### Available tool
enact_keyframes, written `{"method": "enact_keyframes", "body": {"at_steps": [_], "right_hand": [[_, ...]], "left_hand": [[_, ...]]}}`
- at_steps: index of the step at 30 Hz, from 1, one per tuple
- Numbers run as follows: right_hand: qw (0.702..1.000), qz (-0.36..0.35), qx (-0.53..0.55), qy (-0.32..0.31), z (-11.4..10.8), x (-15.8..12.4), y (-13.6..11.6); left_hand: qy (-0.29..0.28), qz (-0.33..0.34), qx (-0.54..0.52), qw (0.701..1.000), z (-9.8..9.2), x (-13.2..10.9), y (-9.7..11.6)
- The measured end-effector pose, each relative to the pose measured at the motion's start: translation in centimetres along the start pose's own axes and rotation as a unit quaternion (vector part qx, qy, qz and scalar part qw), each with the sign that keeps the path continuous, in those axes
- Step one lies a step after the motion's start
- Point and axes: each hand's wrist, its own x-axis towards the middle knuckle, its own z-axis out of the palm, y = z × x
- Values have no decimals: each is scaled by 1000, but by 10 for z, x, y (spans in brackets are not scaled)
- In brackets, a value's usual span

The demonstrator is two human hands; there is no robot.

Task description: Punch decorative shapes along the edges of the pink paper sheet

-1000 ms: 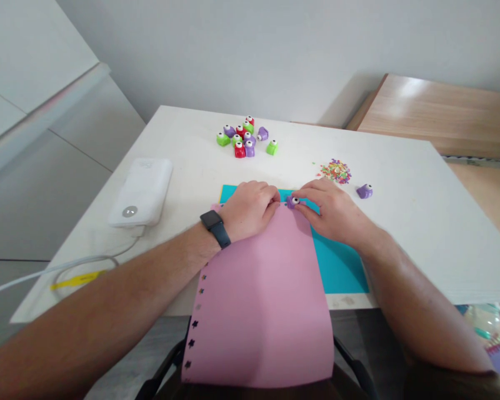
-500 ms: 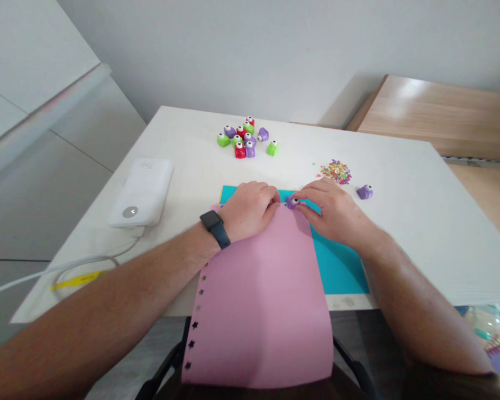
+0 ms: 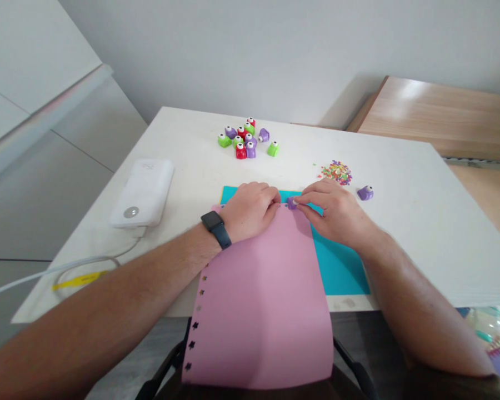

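Note:
A pink sheet of paper point(image 3: 262, 300) hangs over the table's front edge, with flower-shaped holes along its left side and some along its far edge. My left hand point(image 3: 252, 208) is closed on the far edge of the sheet, thumb against fingers. Just right of it, my right hand point(image 3: 331, 211) grips a small purple craft punch point(image 3: 291, 203) set on that same edge, fingers and thumb at its white button. Beneath the paper lies a blue sheet point(image 3: 341, 266).
Several red, green and purple craft punches point(image 3: 240, 151) stand at the back. Colourful paper cutouts point(image 3: 337, 172) lie in a pile near another purple punch point(image 3: 365, 193). A white power bank point(image 3: 144, 191) with a cable point(image 3: 87, 260) is at left; a wooden box point(image 3: 437, 116) stands back right.
My right fingers have shifted slightly over the purple craft punch, and its white button is now more covered. My left hand and the pink sheet stay nearly the same.

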Motion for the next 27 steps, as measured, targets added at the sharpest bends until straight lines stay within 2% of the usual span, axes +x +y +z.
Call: {"method": "enact_keyframes", "body": {"at_steps": [13,20,27], "right_hand": [[1000,6,-2,-19,0,-1,-2],[1000,14,8,-22,1,-2,-2],[999,9,-3,-31,1,-2,-1]], "left_hand": [[6,-1,2,1000,0,-2,0],[-5,23,41,999,1,-3,2],[2,29,32,999,1,-3,2]]}}
